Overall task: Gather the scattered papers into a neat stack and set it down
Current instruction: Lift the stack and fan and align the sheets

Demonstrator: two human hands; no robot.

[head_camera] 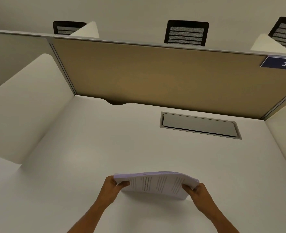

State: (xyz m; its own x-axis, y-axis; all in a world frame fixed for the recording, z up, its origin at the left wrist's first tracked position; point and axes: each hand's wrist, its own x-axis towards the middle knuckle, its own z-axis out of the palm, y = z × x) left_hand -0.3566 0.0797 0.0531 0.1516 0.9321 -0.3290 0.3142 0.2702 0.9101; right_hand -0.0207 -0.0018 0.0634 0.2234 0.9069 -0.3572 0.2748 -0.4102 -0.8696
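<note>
A stack of printed white papers [156, 184] stands upright on its long edge on the white desk [105, 148], near the front middle. The sheets bow slightly at the top and the printed face is turned toward me. My left hand [113, 186] grips the stack's left end, thumb on the near face. At the stack's right end, my right hand [196, 190] holds it the same way. No loose sheets show elsewhere on the desk.
A grey cable hatch [199, 125] is set into the desk at the back right. A tan partition [155, 76] closes the far side, with white dividers [24, 105] on the left and right. Black mesh chairs [186, 33] stand beyond it.
</note>
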